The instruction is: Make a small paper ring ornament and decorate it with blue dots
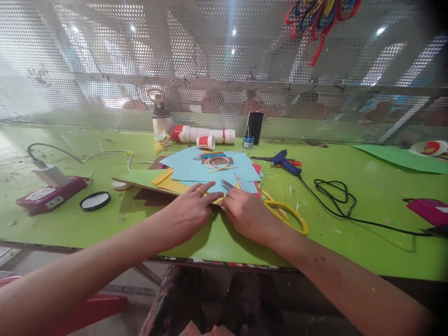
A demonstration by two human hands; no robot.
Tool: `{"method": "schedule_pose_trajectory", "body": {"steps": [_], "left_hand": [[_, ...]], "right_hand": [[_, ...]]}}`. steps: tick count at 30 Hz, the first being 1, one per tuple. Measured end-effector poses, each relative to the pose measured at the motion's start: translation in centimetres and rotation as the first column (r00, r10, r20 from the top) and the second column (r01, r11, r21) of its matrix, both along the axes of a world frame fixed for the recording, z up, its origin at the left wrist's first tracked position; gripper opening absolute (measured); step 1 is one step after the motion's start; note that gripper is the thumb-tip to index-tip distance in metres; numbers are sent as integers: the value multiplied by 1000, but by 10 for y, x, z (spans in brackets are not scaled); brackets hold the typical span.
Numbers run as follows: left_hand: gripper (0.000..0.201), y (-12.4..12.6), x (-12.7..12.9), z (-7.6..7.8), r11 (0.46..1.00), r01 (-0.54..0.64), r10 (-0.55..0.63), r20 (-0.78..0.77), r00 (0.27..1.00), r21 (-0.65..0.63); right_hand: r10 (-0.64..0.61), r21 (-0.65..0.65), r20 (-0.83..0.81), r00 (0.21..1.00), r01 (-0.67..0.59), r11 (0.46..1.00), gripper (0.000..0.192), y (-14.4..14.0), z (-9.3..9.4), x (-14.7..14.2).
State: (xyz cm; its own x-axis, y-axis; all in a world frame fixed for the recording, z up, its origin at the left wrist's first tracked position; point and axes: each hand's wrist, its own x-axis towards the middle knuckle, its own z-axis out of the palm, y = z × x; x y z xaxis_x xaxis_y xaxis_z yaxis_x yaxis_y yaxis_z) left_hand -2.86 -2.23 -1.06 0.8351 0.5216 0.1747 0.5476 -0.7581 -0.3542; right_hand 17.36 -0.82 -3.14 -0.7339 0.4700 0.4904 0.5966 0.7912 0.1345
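My left hand (pixel 194 203), with a ring on one finger, rests on the front edge of a yellow sheet (pixel 175 186). Its thumb and forefinger are closed at a small yellow bit of paper (pixel 219 201). Meeting it there, my right hand (pixel 247 212) has its fingers curled in. Two slim pointed metal tips (pixel 227 185) stick out past its knuckles; their other end is hidden by the hand. Light blue paper (pixel 185 163) lies just beyond, with thin strips and a wire-like ring (pixel 224 164) on it. A thick yellow loop (pixel 301 221) lies beside my right wrist.
At right is a blue glue gun (pixel 289 164) with a coiled black cable (pixel 345 212). Paper cups (pixel 206 135), a small blue pot (pixel 248 141) and a phone (pixel 257 126) stand behind. A power strip (pixel 52 196) and round black lid (pixel 95 201) are left.
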Motion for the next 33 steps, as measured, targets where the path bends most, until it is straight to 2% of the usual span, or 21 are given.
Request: {"method": "schedule_pose_trajectory", "body": {"steps": [6, 13, 20, 25, 28, 30, 32, 33], "left_hand": [[18, -2, -3, -9, 999, 2, 1, 55, 998, -41], [16, -12, 8, -1, 996, -15, 18, 30, 999, -88], [18, -20, 11, -5, 992, -79, 95, 164, 982, -101], [21, -20, 7, -9, 984, -93, 135, 302, 944, -149], [22, -21, 3, -9, 980, -102, 162, 398, 903, -168], [25, -22, -3, -8, 974, -114, 198, 498, 844, -195], [24, -25, -10, -5, 943, -148, 313, 639, 702, -299], [23, -27, -14, -4, 909, -159, 400, 699, 593, -386]], "right_hand": [[-2, -14, 34, 999, 3, 1000, 26, -3, 3, -1], [-26, -23, 47, 999, 27, 999, 28, -1, -3, 0], [-31, -34, 71, 997, 33, 999, 27, -1, -3, -1], [-37, -63, 80, 996, 42, 997, 23, -2, -4, 0], [-42, -86, 75, 996, 49, 995, 23, -5, -4, -1], [-41, -102, 65, 997, 48, 994, 23, -7, -2, -1], [-33, -122, 51, 998, 39, 992, 22, -8, -1, -1], [-28, -135, 43, 999, 33, 990, 22, -7, 0, -1]]}}
